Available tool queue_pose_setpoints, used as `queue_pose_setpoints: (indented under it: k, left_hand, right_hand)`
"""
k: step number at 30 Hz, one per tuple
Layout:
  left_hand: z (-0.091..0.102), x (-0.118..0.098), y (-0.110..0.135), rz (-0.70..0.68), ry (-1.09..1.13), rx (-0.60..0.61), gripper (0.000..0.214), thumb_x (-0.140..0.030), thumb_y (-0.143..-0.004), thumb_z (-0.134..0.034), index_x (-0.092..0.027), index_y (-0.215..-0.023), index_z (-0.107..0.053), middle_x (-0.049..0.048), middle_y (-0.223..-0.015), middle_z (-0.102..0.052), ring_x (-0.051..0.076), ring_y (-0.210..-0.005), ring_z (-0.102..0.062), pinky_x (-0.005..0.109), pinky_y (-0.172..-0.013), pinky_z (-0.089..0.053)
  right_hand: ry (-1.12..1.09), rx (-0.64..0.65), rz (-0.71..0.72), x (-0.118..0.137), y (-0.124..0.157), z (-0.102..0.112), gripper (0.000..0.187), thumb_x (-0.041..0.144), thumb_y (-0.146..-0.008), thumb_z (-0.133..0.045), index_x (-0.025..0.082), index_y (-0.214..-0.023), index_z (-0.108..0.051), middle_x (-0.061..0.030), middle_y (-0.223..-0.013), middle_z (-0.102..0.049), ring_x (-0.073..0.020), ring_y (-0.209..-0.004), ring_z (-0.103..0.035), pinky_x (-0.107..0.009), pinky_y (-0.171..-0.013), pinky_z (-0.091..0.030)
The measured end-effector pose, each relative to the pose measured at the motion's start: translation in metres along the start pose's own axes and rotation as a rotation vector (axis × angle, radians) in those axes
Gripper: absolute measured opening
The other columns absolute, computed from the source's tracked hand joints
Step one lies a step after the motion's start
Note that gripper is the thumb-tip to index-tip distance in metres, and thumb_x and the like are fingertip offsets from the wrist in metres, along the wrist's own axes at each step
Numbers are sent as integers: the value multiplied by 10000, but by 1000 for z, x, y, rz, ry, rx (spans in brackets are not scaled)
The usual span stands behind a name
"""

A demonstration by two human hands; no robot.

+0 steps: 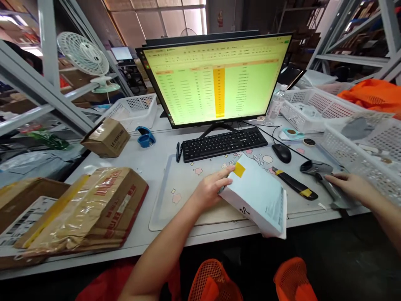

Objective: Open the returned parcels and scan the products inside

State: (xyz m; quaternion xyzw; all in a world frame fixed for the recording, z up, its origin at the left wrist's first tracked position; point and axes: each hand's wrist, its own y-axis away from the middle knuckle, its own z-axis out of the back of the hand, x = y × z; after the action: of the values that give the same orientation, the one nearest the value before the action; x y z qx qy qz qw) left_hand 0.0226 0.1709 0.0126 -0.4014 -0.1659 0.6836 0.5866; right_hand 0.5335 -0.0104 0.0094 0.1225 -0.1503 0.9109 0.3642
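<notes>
My left hand [210,189] grips the left end of a white box [258,194], fingers on its top and side. A square of yellow tape [239,169] sticks to the box near my fingertips. The box is tilted over the desk's front edge. On the right, my right hand [352,186] is closed around the grey handle of a barcode scanner [333,188], whose dark head points left. Between the box and the scanner lies a black utility knife [296,184] with yellow tape on its handle.
Behind the box are a keyboard [224,144], a mouse [281,153] and a lit monitor [216,83]. Brown cartons [90,209] crowd the left, near a blue tape dispenser [145,137]. White baskets [363,144] line the right. A plastic bottle [275,104] stands beside the monitor.
</notes>
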Motion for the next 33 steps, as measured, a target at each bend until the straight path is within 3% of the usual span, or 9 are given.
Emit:
queue_pose_setpoints:
  k: [5, 9, 13, 19, 25, 27, 29, 31, 33]
  left_hand:
    - [1, 0, -1, -13, 14, 36, 339, -173, -971, -682, -319, -1256, -571, 146, -1547, -639, 256, -1453, -610, 493, -1081, -633]
    - [3, 7, 2, 5, -39, 11, 279, -157, -970, -630, -305, -1201, -575, 146, -1474, -695, 240, -1345, -701, 442, -984, -675]
    - [4, 9, 0, -108, -138, -96, 385, -93, -941, -628, -305, -1250, -542, 136, -1451, -714, 230, -1248, -757, 379, -892, -686]
    - [3, 4, -5, -163, -126, -123, 476, -74, -936, -650, -304, -1335, -530, 140, -1461, -706, 234, -1290, -735, 383, -940, -675]
    - [0, 2, -4, -146, -98, -120, 486, -84, -945, -653, -307, -1353, -511, 145, -1454, -709, 241, -1299, -731, 382, -941, -678]
    - [2, 4, -5, -128, -86, -140, 546, -56, -932, -648, -319, -1380, -481, 143, -1477, -694, 238, -1311, -725, 382, -953, -674]
    - [5, 9, -5, -128, -80, -188, 605, -30, -918, -650, -329, -1406, -455, 140, -1496, -682, 231, -1317, -721, 383, -968, -669]
    - [8, 14, -4, -164, -90, -231, 648, -2, -900, -667, -316, -1423, -448, 151, -1491, -685, 229, -1317, -721, 378, -977, -664]
    - [8, 16, -2, -229, -69, -234, 669, 12, -880, -696, -295, -1430, -470, 168, -1476, -691, 241, -1310, -725, 379, -980, -663]
  right_hand:
    - [17, 31, 280, 88, 5, -5, 443, 515, -949, -572, 183, -1154, -782, -197, -1250, -750, -356, -1158, -698, -476, -997, -542]
    - [-55, 233, 585, 204, -8, -42, 417, 386, -991, -552, 132, -1241, -767, -165, -1295, -732, -320, -1233, -672, -440, -1110, -521]
    - [-37, 266, 666, 262, -24, -82, 469, 283, -989, -575, 74, -1388, -706, -201, -1472, -642, -316, -1384, -593, -404, -1225, -436]
    - [-30, 250, 666, 279, -19, -108, 577, 316, -977, -659, 122, -1518, -617, -235, -1701, -399, -415, -1606, -316, -614, -1282, -312]
    - [-207, 301, 591, 291, -22, -100, 443, 309, -986, -662, 99, -1373, -720, -212, -1786, -230, -435, -1674, -74, -684, -1323, -48]
    - [-295, 334, 544, 284, -21, -84, 482, 400, -1034, -606, 117, -1414, -694, -209, -1758, -312, -427, -1660, -162, -677, -1327, -73]
    - [-368, 381, 522, 264, -15, -60, 568, 528, -1098, -452, 182, -1517, -618, -180, -1673, -477, -371, -1570, -404, -618, -1301, -279]
    - [-523, 624, 521, 234, 1, -35, 679, 662, -1101, -330, 254, -1609, -520, -138, -1559, -613, -324, -1393, -608, -551, -1177, -481]
    - [-691, 953, 539, 202, 31, -12, 810, 790, -1012, -474, 255, -1620, -511, -124, -1508, -657, -330, -1328, -652, -522, -1129, -526]
